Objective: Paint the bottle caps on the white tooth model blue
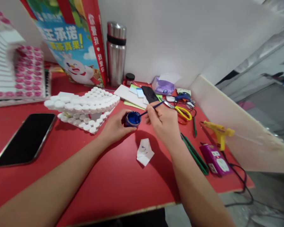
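Two hands at one jar of blue paint, with one brush.
The left hand (118,125) closes its thumb and fingers around the one open jar (133,125), which is near the middle of the red table (123,189); the right hand (165,121) pinches one blue brush (152,108) between thumb and fingers, and the brush tip is at the mouth of the jar. Just below the jar lies one piece of white paper (144,154) with small dark marks. To the right there are one pair of scissors (185,113), one green cutter (195,155), one yellow glue gun (219,130) and one purple box (215,159). To the left lies one phone (26,138); behind stand one steel bottle (116,63) and one printed bag (71,47).
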`<state>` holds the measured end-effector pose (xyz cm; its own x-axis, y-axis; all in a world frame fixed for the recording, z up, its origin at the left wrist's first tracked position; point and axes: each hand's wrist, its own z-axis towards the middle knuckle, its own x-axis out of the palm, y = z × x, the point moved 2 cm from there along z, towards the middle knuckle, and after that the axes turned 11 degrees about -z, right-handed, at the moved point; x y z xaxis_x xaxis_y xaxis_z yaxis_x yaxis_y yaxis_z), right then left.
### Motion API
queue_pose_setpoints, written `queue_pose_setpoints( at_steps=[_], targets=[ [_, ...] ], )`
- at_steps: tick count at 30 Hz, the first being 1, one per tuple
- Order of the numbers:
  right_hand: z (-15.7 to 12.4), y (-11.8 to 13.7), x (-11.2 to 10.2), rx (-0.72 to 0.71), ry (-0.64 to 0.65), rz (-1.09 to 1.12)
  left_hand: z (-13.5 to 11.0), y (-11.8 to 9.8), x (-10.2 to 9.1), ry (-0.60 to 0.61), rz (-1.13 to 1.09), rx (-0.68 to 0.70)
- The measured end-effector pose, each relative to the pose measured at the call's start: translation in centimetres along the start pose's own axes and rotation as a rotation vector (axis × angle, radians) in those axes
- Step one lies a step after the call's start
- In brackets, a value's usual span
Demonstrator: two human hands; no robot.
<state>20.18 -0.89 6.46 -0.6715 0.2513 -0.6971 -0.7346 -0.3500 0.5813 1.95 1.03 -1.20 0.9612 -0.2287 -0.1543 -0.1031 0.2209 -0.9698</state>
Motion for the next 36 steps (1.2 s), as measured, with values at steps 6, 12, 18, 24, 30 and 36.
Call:
queue_pose_setpoints(
  at_steps=[6, 12, 18, 24, 30, 36],
  targets=[
    [-0.3, 0.9, 0.8, -0.035, 0.100, 0.052, 0.0, 0.2, 0.0, -0.009, -0.009, 0.007],
    [-0.1, 0.4, -0.5, 0.019, 0.013, -0.093, -0.1, -0.2, 0.0, -0.002, 0.008, -0.008],
    [-0.4, 1.1, 0.9, -0.125, 0.032, -0.047, 0.0, 0.1, -0.1, -0.011, 0.021, 0.020],
    [-0.2, 0.4, -0.5, -0.037, 0.107, -0.006, -0.1, -0.1, 0.0, -0.013, 0.017, -0.012],
    [-0.1, 0.3, 0.2, -0.068, 0.027, -0.014, 0.1, 0.3, 0.0, 0.007, -0.011, 0.010],
    [-0.5, 0.1, 0.5, 0.007, 0.137, 0.203, -0.1, 0.3, 0.0, 0.004, -0.008, 0.004]
  ],
)
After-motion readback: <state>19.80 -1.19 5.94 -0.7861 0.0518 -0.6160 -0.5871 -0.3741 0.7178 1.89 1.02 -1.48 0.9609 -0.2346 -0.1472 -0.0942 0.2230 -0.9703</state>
